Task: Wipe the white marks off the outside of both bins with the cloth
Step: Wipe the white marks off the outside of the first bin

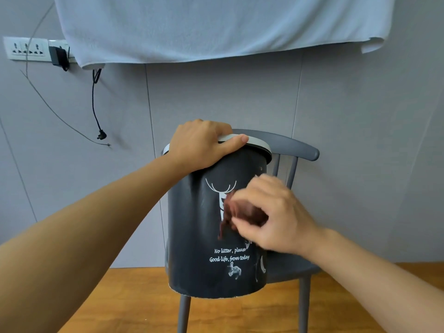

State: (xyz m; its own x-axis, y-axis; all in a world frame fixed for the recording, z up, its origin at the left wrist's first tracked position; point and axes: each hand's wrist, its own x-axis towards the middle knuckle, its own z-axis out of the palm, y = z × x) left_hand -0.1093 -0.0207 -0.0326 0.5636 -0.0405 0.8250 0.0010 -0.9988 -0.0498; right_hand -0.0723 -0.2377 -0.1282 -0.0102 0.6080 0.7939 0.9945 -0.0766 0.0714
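My left hand (201, 143) clamps the bin (204, 236) rim at frame centre; my right hand (271, 212) pinches the cloth (237, 210) above "No litter, please".

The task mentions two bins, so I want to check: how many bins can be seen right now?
1. A dark bin stands on the grey chair, the left hand gripping its white rim while the right hand presses the cloth on its side. A second bin is not in view.

Chair backrest (288, 143) close behind bin (199, 236)
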